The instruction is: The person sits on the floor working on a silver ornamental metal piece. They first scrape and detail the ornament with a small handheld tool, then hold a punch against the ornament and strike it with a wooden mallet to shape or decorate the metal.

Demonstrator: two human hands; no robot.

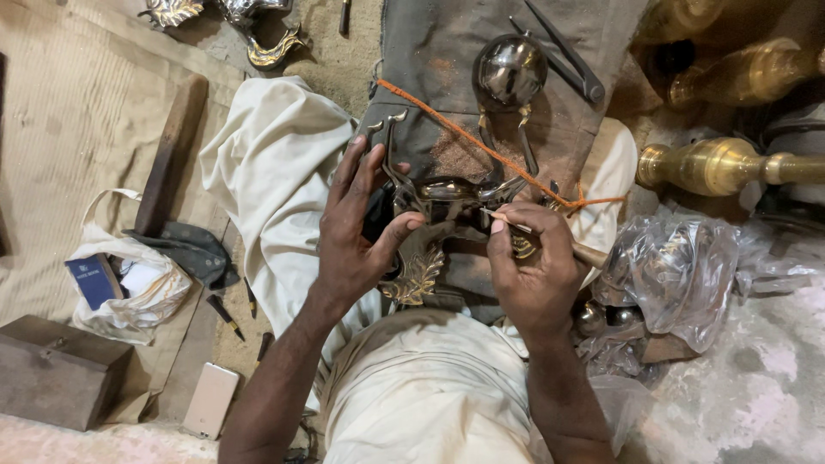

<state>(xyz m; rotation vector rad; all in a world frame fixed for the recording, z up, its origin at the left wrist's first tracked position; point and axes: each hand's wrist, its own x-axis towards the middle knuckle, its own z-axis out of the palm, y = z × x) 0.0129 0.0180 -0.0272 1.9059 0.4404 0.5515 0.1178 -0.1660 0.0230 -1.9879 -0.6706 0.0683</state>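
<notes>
Brass ornament [430,232] gripped by left hand [357,232]; right hand [537,266] closed around thin tool [550,241], tip touching ornament. Engraving step; steady pressure needed.

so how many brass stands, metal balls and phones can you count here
brass stands: 3
metal balls: 1
phones: 1
total: 5
The left hand holds the brass ornament; the right hand holds a thin tool.

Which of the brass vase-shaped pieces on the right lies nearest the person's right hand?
The lowest brass piece, lying on its side just above the crumpled clear plastic. The other two sit higher, toward the top right corner, farther from the right hand.
</notes>
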